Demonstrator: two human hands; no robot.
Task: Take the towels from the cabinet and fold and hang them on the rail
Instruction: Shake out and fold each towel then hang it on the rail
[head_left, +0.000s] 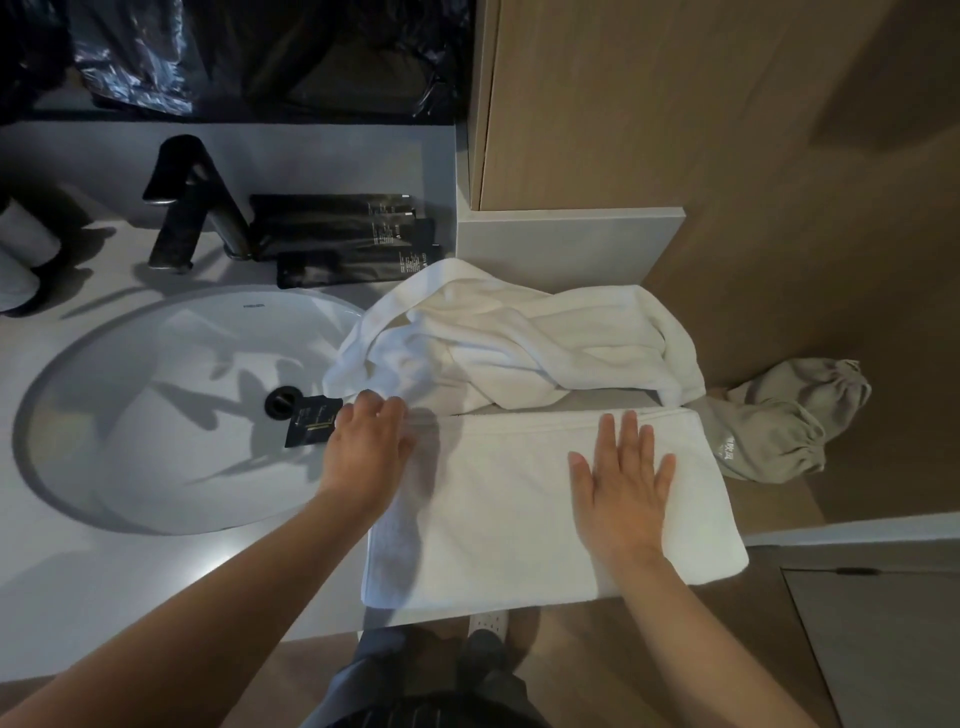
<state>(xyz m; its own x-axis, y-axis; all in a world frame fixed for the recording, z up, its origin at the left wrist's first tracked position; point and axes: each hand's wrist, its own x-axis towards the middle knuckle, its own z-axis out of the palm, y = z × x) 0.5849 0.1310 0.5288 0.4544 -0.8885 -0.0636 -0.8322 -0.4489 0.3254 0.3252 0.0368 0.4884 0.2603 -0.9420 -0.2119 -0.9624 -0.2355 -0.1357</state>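
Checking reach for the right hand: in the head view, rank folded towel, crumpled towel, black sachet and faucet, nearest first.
1. Folded towel: under the right hand, touching.
2. Crumpled towel: just beyond it.
3. Black sachet: left, at the sink's edge.
4. Faucet: far left, behind the sink.

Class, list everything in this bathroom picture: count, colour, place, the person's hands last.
folded towel: one, white, counter front, right of the sink
crumpled towel: one, white, behind the folded towel
sink: one, white, set in the counter, left
tap: one, black, behind the sink
packets: at least three, black, right of the tap
small packet: one, black, sink rim
cloth bag: one, grey, past the counter's right end
left hand: one, folded towel's far left corner, grip unclear
right hand: one, flat on the folded towel
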